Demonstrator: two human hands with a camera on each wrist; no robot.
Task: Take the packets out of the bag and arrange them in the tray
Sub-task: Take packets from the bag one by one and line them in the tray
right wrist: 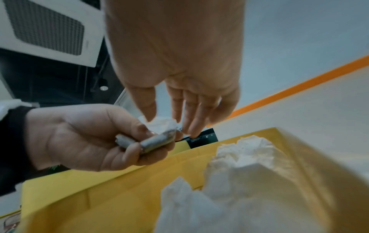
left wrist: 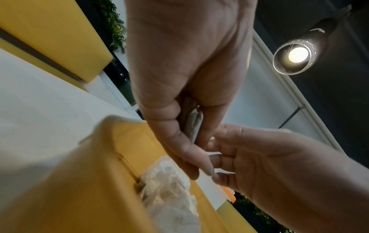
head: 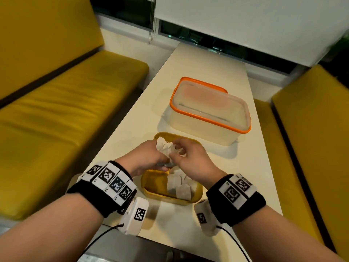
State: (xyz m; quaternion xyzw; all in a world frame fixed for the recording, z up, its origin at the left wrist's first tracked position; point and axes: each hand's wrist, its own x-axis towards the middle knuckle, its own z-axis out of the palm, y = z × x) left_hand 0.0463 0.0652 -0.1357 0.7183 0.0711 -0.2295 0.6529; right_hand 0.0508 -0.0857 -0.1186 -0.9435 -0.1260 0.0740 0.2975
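L hand (head: 149,157) is curled round a crumpled white bag (head: 166,148), centre of the head view, just above the yellow tray (head: 151,188). In the R wrist view the same hand (right wrist: 83,138) sits mid-left, thumb and curled fingers clamped on a greyish rolled end of the bag (right wrist: 151,140); the L wrist view shows that grey fold (left wrist: 191,124) squeezed between thumb and palm of the L hand (left wrist: 179,71), frame centre.

R hand (head: 190,154) meets it from the right, fingers bent in at the bag's crumpled top. R wrist view: R hand (right wrist: 179,63) hangs from top centre, fingers nearly straight and slightly spread, tips at the white paper; whether they actually pinch it, can't tell. L wrist view puts the R hand (left wrist: 269,165) lower right, fingertips touching the L thumb area, w/ a sliver of white between them.

Count: 1 bag, 2 hands, 1 tray, 1 clear box. White packets (head: 181,186) lie in the tray's near right part, overlapping, approx 4–5, exact no. unclear. In the R wrist view they (right wrist: 239,173) fill the lower right as blurred white lumps; the L wrist view shows a pale clump (left wrist: 169,189) at bottom centre on the tray (left wrist: 79,189).

Only the head view shows the layout: tray at lower centre on a white table (head: 198,63), clear container w/ orange rim (head: 207,112) just beyond it, upper right of centre, yellow benches (head: 56,110) either side. Only the L wrist view shows a lit ceiling lamp (left wrist: 297,55), upper right. R wrist view catches the orange rim (right wrist: 299,88) as a stripe at right.
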